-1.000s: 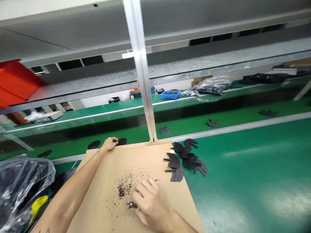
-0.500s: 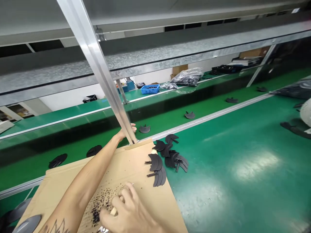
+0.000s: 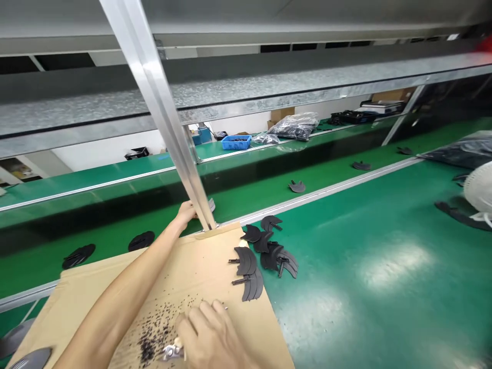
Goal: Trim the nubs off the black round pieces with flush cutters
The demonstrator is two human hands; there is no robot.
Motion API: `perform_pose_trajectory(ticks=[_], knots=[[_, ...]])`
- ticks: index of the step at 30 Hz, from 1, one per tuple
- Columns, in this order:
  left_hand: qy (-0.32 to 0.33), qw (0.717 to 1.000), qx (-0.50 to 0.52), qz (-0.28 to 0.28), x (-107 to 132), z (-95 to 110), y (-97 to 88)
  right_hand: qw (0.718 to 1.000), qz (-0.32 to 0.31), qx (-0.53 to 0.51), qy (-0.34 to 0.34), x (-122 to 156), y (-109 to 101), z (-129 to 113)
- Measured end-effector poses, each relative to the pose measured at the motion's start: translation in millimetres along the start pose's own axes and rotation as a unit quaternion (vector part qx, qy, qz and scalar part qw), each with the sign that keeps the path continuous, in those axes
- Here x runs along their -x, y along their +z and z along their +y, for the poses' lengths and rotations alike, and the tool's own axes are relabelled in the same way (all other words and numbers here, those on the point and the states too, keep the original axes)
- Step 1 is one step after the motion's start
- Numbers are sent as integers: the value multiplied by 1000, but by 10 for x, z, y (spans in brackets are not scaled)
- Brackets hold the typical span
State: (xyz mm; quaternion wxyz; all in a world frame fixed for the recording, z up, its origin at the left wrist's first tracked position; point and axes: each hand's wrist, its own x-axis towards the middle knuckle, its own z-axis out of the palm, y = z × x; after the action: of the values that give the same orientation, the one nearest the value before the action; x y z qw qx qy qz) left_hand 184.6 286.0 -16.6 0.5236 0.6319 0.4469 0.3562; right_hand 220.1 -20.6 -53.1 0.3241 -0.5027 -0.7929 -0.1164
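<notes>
Head view: step in hand reads as a pickup off the green strip (image 3: pixel 249 200) behind the table (image 3: pixel 338 287), judging by the reach. The person's left hand (image 3: pixel 187 211) is beside the metal post (image 3: pixel 179 154), and a gray curved piece (image 3: pixel 211 205) shows on the post's right side, tilted up. Looks pinched in that hand, but the post hides the fingertips, so exact contact can't be confirmed.

Next move, as judged, calls for drawing the piece out from behind the post without clipping it, then a path back over the cardboard (image 3: pixel 215 246) that avoids the black crumbs (image 3: pixel 148 348). Snagging on the post is the likely risk.

Pose: left forearm (image 3: pixel 128 287) runs long and nearly straight from the bottom edge, diagonally across the cardboard, wrist out by the strip. Right hand (image 3: pixel 207 333) sits low at the bottom of frame, back of hand up, fingers curled around a small metal tool (image 3: pixel 171 352), its end aimed left toward the crumbs. Blur there; tool type not readable. Hands well apart, both occupied.

Nearby: dark piled pieces (image 3: pixel 265 243) straddle the cardboard's right edge, some on it, some on the table. More loose pieces (image 3: pixel 296 186) lie along the strip, two left of the arm and three spaced out to the right.
</notes>
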Motion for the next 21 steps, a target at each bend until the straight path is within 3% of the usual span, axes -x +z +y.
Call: perform_pose_trajectory(ticks=[5,8,10,14,18,21], knots=[[-12,997,28,69,779,133,-623,999,-2,-49,18,-111,-248,51],[-11,995,47,84,1419,163,-813,999,33,-37,-9,-196,-313,86],[-14,995,73,64,1865,151,-820,998,46,-19,-41,-245,-333,112],[-73,986,139,-53,2602,84,-607,991,66,9,-116,-321,-335,152],[-72,970,198,-120,2917,26,-505,982,72,-17,-175,-379,-290,169],[-11,988,78,-130,3012,23,-805,981,74,-66,-169,-394,-249,177]])
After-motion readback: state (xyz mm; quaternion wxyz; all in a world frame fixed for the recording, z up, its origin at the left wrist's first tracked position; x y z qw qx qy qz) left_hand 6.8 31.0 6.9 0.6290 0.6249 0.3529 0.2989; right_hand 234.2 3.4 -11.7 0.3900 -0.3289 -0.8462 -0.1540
